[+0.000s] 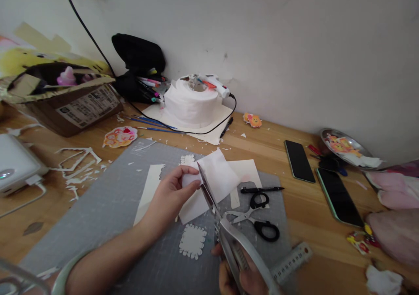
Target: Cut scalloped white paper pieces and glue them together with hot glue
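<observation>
My left hand [173, 194] pinches a thin white sheet [219, 173] between thumb and fingers, above the grey cutting mat [121, 194]. At the bottom of the view my right hand [244, 279] grips large metal scissors [229, 233] by their silvery handles. Their blades are parted and lie across the sheet, just right of my left fingertips. Below the sheet is a scalloped white paper piece [193, 241] on the mat. Smaller black-handled scissors [251, 216] and a black pen [262, 190] lie to the right. Part of my right hand is cut off by the frame.
A tissue roll [191, 105] with a glue gun [216, 85] on top stands against the wall. A cardboard box [75, 107] sits at the left, near a white device [19, 164]. Two phones [299, 160], a metal bowl [343, 144] and a ruler [291, 262] are at the right.
</observation>
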The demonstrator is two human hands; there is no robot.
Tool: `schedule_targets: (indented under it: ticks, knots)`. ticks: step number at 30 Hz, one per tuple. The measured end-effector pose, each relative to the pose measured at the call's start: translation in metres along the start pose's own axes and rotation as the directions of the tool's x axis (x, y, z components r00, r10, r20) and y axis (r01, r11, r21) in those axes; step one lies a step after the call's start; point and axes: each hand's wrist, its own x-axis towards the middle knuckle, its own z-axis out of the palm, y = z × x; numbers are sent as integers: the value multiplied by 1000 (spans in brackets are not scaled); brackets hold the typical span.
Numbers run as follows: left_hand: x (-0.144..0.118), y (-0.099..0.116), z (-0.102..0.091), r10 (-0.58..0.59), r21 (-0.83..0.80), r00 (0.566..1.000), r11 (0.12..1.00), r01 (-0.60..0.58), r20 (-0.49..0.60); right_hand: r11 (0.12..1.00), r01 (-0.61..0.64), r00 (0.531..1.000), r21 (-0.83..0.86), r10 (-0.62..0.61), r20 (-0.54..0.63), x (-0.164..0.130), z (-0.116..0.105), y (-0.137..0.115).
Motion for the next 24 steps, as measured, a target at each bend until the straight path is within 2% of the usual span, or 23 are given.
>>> schedule_targets:
  ticks: [13,20,24]
  knots:
    - [0,1,-1,-41,-87,998,995,45,37,995,-9,999,101,12,-32,4,-5,13]
    - [3,-3,-4,38,-54,999,998,-40,-33,990,54,986,127,-73,151,3,-14,18]
    - [3,-3,-3,43,-57,999,997,-45,-30,994,44,992,102,-55,113,2,-10,12]
